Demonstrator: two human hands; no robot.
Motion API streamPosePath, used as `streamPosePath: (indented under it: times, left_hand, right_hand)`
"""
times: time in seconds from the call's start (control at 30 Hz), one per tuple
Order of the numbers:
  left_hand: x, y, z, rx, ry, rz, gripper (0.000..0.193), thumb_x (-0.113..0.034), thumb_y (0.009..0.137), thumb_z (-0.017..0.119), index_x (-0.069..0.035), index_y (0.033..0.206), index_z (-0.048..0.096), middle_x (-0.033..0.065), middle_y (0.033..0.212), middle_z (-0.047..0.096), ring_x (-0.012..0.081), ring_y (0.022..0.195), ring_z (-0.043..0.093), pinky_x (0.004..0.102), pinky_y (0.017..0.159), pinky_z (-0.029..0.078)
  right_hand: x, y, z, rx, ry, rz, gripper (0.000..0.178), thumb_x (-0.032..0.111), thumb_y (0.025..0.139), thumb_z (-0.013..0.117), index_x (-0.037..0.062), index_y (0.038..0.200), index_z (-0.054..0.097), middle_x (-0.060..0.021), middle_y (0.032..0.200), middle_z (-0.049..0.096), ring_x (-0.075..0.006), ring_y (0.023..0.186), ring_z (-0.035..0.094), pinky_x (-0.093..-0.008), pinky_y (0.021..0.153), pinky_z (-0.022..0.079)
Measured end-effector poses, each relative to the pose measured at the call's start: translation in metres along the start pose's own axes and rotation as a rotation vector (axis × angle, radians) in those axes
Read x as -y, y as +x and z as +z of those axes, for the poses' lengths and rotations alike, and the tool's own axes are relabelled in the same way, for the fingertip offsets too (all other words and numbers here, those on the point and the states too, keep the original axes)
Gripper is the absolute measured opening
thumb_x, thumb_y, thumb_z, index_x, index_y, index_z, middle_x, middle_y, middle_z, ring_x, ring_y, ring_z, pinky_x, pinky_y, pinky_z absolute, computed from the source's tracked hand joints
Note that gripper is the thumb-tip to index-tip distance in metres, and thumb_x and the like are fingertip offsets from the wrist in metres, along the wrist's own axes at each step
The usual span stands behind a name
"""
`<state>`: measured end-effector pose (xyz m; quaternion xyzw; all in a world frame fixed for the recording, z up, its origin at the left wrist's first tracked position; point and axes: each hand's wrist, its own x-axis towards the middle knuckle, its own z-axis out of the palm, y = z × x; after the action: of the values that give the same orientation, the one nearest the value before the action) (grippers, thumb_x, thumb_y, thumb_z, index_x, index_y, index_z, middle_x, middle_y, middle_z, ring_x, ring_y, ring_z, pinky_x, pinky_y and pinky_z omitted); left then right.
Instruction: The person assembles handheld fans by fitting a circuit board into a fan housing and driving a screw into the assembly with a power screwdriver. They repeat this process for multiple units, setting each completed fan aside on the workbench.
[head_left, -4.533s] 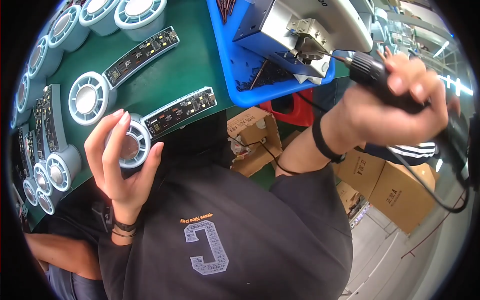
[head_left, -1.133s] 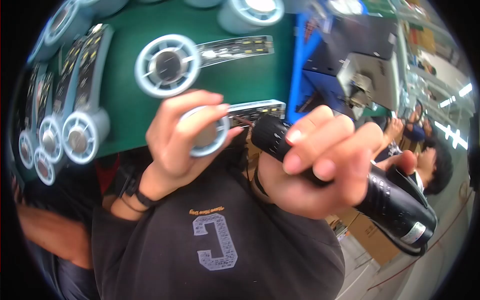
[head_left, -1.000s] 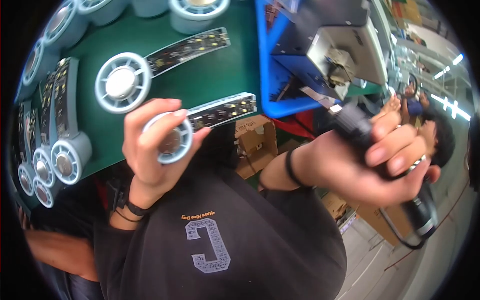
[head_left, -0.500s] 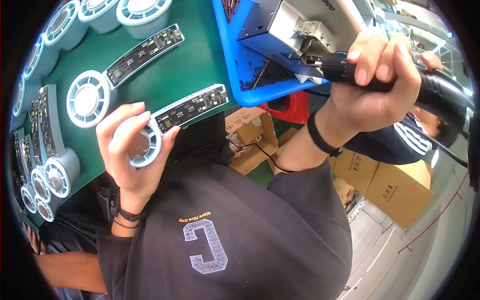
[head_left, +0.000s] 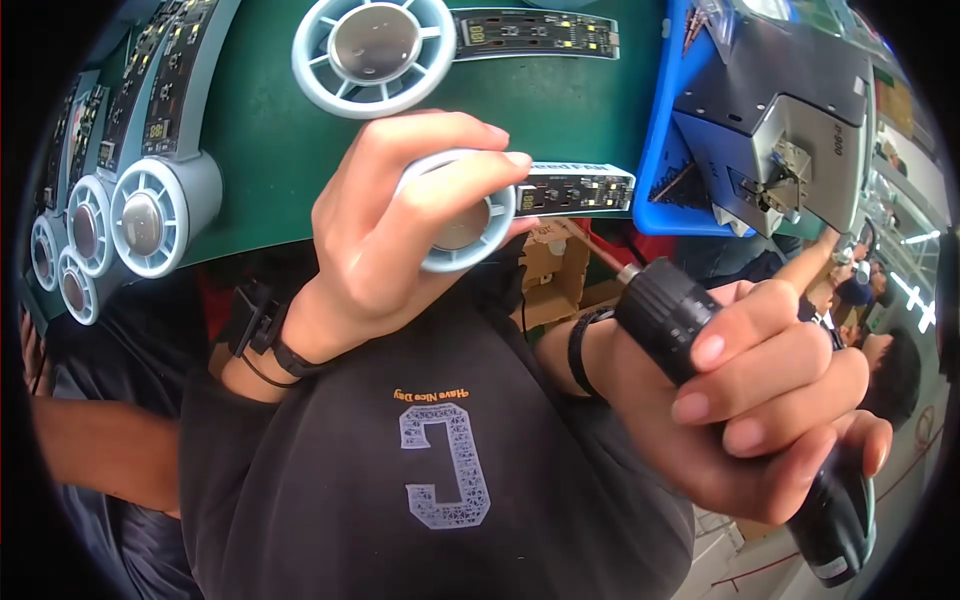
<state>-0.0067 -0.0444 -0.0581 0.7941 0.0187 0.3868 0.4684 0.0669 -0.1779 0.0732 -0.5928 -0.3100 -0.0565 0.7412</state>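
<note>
My left hand (head_left: 365,225) is wrapped round the round head of a light-blue handheld fan housing (head_left: 507,205). Its handle points right, with a black circuit board (head_left: 580,192) lying exposed in it. In my right hand (head_left: 770,385) is a black electric screwdriver (head_left: 668,318), its thin bit (head_left: 597,245) slanting up and left toward the handle's lower edge. Whether the bit touches the handle, or carries a screw, I cannot tell. Another fan housing (head_left: 443,50) with its board showing lies on the green table (head_left: 265,130), just beyond my left hand.
Several more fan housings (head_left: 195,215) stand at the left. A blue tray (head_left: 652,140) at the right holds dark screws (head_left: 684,186) and a grey metal screw feeder (head_left: 815,165). Below the table edge is an open cardboard box (head_left: 555,270). Other people are at the far right.
My right hand has brought the screwdriver away from the screw feeder, down toward the held fan housing. The whole view has shifted, and my left hand keeps its grip.
</note>
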Motion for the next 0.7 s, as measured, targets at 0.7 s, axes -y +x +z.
streamPosePath:
  times: [0.7]
  left_hand:
    - [-0.003,-0.002,-0.007,0.116,-0.009,-0.005,0.066,0.000,0.065,0.097,-0.003,0.122,0.064,0.0199,0.117,0.066,0.0306,0.098,0.071,0.0361,0.077,0.061]
  right_hand:
    - [-0.016,-0.004,-0.005,0.277,0.134,0.096,0.033,0.013,0.103,0.048,0.0131,0.135,0.053,-0.0055,0.080,0.053,-0.0173,0.054,0.052,-0.0406,0.061,0.052]
